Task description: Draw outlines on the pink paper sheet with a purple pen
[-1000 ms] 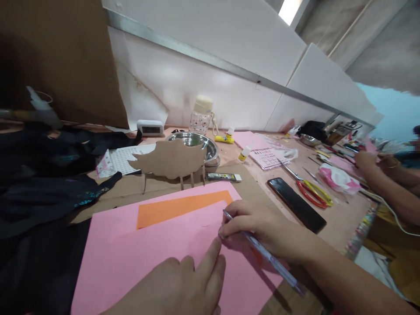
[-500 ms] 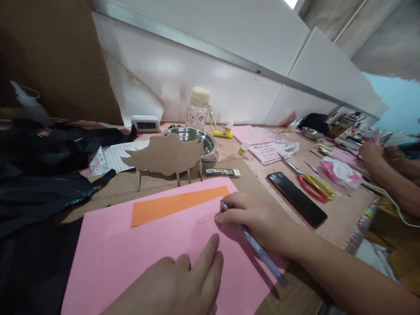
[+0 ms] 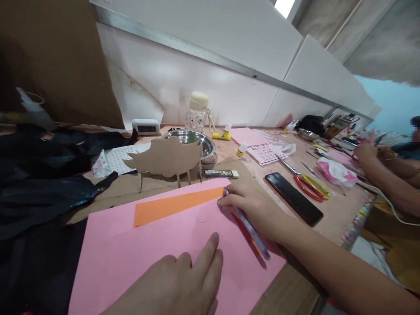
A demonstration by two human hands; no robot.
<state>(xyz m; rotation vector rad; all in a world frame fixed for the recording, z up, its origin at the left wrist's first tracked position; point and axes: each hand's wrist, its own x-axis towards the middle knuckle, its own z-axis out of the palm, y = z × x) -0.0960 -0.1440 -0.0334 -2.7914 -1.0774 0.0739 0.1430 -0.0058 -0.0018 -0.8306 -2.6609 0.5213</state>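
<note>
My left hand lies on the pink paper, its fingers stretched out. Near the paper's upper right edge, my right hand is closed around a slim pen with a clear bluish barrel. The writing tip is hidden by the fingers. A short faint curved line is drawn on the paper, left of the right hand. An orange paper strip shows between the pink layers. A reddish streak lies along the pen's lower side; I cannot tell what it is.
Behind the paper stand a brown cardboard cutout, a steel bowl and a bottle. Rightward lie a black phone, pliers and printed sheets. Black fabric covers the left. Another person's hands are far right.
My right hand has shifted slightly up and away from the drawn line, and the pen has tilted. The line shows more clearly now. My left hand stays in place; the view has turned slightly.
</note>
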